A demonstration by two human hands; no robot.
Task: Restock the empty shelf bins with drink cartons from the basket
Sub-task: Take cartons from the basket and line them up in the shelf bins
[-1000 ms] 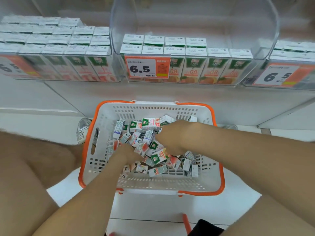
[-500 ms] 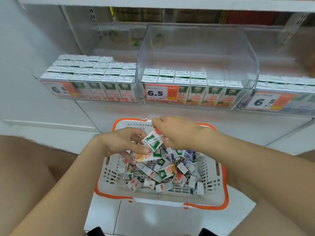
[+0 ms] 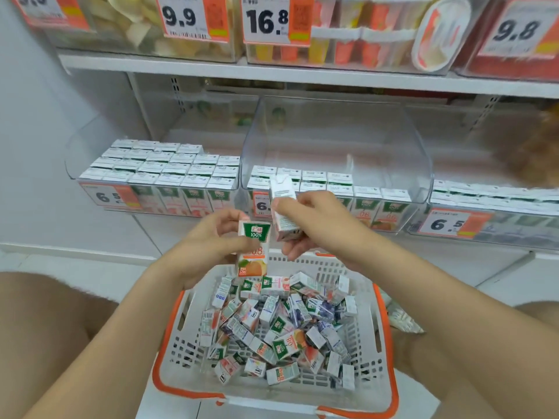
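A white basket with an orange rim (image 3: 169, 352) stands on the floor before me, holding several small drink cartons (image 3: 281, 331) in a loose heap. My left hand (image 3: 211, 240) grips an upright orange-juice carton (image 3: 253, 249) above the basket's far edge. My right hand (image 3: 314, 225) holds a second carton (image 3: 282, 207), its white side toward me, just in front of the middle clear bin (image 3: 332, 140). That bin has cartons only along its front rows. The left bin (image 3: 163, 167) is nearly full.
A third bin (image 3: 490, 207) with cartons sits at the right. Price tags reading 6.5 hang on the bin fronts. An upper shelf (image 3: 302, 74) carries clear tubs of other goods. My bare knees flank the basket on the white floor.
Both hands have risen from the basket, each with a carton, toward the middle bin. The camera has tilted up, bringing the upper shelf into view.
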